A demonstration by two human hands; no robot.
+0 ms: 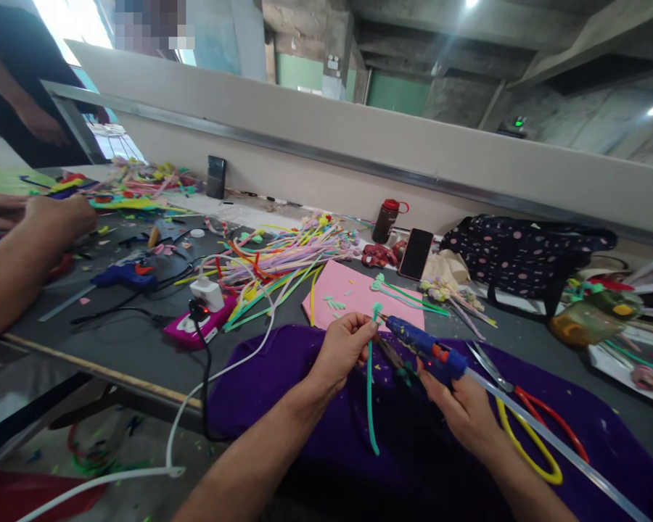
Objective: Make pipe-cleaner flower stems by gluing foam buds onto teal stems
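Note:
My left hand [345,346] pinches the top of a teal pipe cleaner [369,395] that hangs down over a purple cloth [283,391]. My right hand [460,406] grips a blue hot glue gun [424,349] with an orange trigger. Its nozzle points left and nearly touches the pipe cleaner's top end beside my left fingers. A clear glue stick [555,444] trails from the back of the gun toward the lower right.
A pink foam sheet [353,293], a heap of coloured pipe cleaners [283,257], scissors with red and yellow handles [522,413], a phone [415,254], a dark bottle [385,220] and a dotted bag [522,254] lie on the grey table. Another person's arms [16,246] work at the left, near a second blue glue gun [125,274] and a pink power strip [199,322].

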